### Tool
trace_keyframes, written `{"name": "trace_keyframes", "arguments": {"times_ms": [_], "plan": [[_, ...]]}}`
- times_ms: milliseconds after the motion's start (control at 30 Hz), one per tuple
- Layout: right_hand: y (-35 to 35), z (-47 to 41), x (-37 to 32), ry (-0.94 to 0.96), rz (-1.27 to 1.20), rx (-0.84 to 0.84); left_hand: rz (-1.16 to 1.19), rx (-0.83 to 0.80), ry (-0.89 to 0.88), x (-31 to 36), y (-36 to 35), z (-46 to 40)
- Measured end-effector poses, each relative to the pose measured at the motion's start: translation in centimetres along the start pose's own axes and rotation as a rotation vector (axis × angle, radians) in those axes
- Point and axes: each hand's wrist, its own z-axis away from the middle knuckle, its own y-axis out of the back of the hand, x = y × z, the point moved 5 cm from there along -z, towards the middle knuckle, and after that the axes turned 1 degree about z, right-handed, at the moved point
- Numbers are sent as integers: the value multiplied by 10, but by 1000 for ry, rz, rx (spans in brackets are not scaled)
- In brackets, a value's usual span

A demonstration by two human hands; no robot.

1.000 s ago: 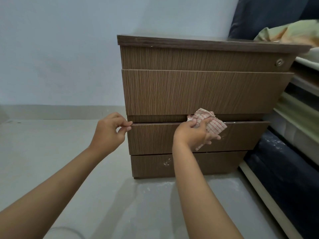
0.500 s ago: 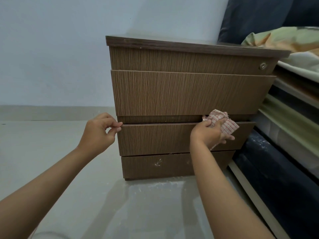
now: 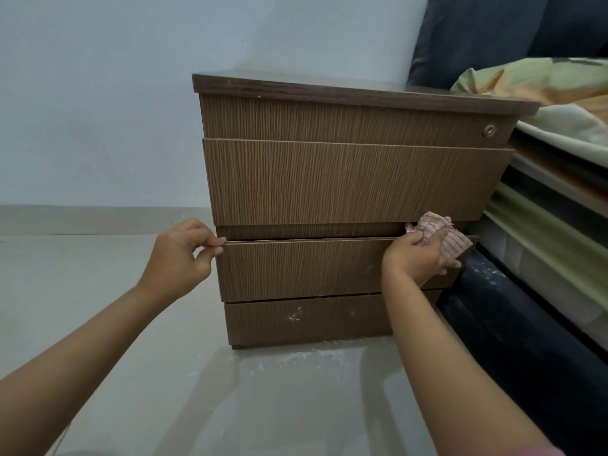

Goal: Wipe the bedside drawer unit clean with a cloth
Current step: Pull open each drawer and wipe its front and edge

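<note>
A brown wood-grain drawer unit (image 3: 345, 182) stands on the floor against the wall, with several drawer fronts and a round lock at the top right. My left hand (image 3: 179, 255) pinches the top left corner of the third drawer front (image 3: 296, 268), which stands slightly pulled out. My right hand (image 3: 416, 258) holds a crumpled white cloth with red checks (image 3: 441, 233) pressed on the top edge of that drawer, near its right end. White smears mark the lowest drawer front (image 3: 296, 314).
A bed (image 3: 552, 205) with dark frame, layered mattresses and rumpled light bedding presses close on the unit's right. A pale tiled floor (image 3: 98, 291) stretches to the left and front, with white dust before the unit. A light blue wall stands behind.
My right hand has slid the cloth rightward along the drawer's top edge, from its middle to near its right end. My left hand keeps its pinch on the left corner.
</note>
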Motion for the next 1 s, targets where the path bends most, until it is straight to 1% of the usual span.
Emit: {"name": "trace_keyframes", "arguments": {"times_ms": [567,767,1000], "plan": [[22,-50,3,28,67,22,-4,-11,-10,2,0,-1],[24,-60,6,59,45,58,-14,-11,-23,3,0,0],[26,-77,13,21,-35,64,-29,-17,-32,3,1,0]]}}
